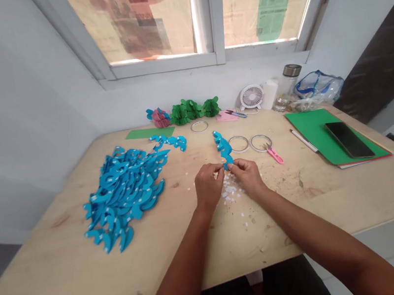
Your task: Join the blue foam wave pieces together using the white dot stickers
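A scalloped blue paper piece (224, 147) points away from me at the middle of the wooden table (287, 223). Its near end is between my two hands. My left hand (209, 183) is closed, thumb and fingertips pinched at that end. The fingers of my right hand (247, 175) are closed on the same end from the other side. Small white paper scraps (230, 190) lie scattered between and below my hands. To the left is a large heap of similar blue pieces (125, 189) with white squares on them, and a few more (171, 140) lie beyond it.
Tape rolls (239, 144) and pink snips (274, 153) lie right of centre. A phone (349, 139) rests on green sheets (302, 126) at the right. Along the wall stand green paper shapes (191, 110), a small fan (252, 96) and a bottle (286, 86).
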### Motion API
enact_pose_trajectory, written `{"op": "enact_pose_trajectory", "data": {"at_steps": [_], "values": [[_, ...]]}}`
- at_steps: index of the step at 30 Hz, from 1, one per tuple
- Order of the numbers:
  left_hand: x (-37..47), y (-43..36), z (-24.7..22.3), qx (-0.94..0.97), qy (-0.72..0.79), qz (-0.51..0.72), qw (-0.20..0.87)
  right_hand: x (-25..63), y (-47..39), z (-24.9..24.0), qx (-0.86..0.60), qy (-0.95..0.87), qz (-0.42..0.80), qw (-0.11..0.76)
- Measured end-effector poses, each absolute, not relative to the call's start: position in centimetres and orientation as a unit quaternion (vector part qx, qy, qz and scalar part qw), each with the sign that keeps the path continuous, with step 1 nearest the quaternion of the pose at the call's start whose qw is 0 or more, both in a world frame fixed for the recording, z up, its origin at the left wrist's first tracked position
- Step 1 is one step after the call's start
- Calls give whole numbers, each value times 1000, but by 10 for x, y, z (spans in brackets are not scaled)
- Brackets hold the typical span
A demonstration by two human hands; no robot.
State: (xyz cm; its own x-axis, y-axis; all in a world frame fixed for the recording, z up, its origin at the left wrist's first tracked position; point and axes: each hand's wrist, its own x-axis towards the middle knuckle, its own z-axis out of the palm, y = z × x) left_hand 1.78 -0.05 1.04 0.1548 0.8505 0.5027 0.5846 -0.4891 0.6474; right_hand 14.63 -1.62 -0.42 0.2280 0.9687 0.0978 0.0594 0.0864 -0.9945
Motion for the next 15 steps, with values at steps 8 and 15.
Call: {"op": "enact_pose_trajectory", "data": {"at_steps": [8,15], "values": [[19,-1,13,668,507,477,263,145,-16,-4,-539,-463,406,574],[17,-1,11,723,473,456,214,146,-15,-4,-545,-454,402,579]]}}
